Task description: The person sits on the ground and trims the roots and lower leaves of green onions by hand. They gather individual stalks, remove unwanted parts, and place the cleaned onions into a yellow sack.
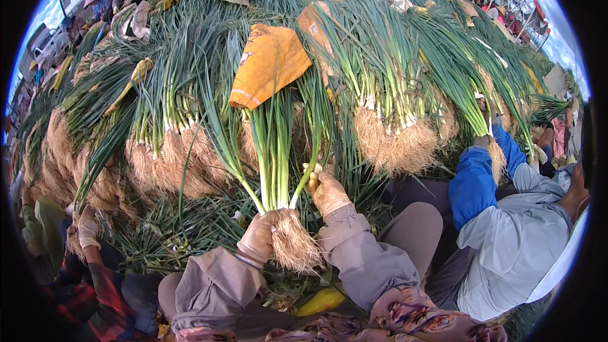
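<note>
My left hand [262, 236], in a pale soiled glove, is closed round the white base of a bunch of green onions [280, 166], just above their tangled tan roots [295, 242]. The bunch stands fanned out, leaves up. My right hand [327, 190], gloved too, is at the right side of the bunch, its thumb and fingertips at the lower stalk of the outermost onion; whether they pinch it is hard to tell. An orange woven sack piece [270, 66] lies over the leaves behind the bunch.
Heaped green onions with roots towards me [401, 145] spread across the front and both sides. Loose leaves [209, 232] litter the ground before me. A co-worker in blue sleeves [472, 183] holds onions close on my right; another co-worker's gloved hand [88, 230] is at the left. A yellow item [322, 301] lies below.
</note>
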Demonstrator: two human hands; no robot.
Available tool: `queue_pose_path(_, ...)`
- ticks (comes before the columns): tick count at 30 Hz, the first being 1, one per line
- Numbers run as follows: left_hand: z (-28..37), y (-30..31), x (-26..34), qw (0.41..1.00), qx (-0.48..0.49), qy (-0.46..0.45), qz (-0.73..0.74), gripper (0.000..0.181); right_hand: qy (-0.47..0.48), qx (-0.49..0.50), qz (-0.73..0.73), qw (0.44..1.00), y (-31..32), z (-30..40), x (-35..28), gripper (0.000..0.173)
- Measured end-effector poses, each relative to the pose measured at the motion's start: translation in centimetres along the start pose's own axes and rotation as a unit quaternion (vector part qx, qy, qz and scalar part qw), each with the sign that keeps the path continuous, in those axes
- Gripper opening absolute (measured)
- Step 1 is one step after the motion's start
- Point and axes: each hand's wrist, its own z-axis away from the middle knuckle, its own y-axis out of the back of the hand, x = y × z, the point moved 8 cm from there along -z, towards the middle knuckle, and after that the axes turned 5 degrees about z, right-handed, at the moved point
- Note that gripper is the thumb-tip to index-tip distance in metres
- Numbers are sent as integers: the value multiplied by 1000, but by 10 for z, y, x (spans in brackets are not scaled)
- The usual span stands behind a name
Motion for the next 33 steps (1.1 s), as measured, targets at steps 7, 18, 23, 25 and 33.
queue_pose_path(7,-4,14,13,997,52,-55,-28,19,-73,-64,124,988,24,94,88,17)
queue_pose_path(18,-5,5,20,991,60,-61,-105,20,-29,-128,841,525,77,122,71,35)
queue_pose_path(23,5,0,8,987,73,-35,-140,23,100,49,604,789,-11,57,-29,51)
queue_pose_path(25,5,4,2,987,80,-50,-132,20,130,73,689,709,-39,29,-33,62)
queue_pose_path(33,-6,-4,-16,987,58,-35,-145,23,211,124,759,603,-27,-28,-44,41)
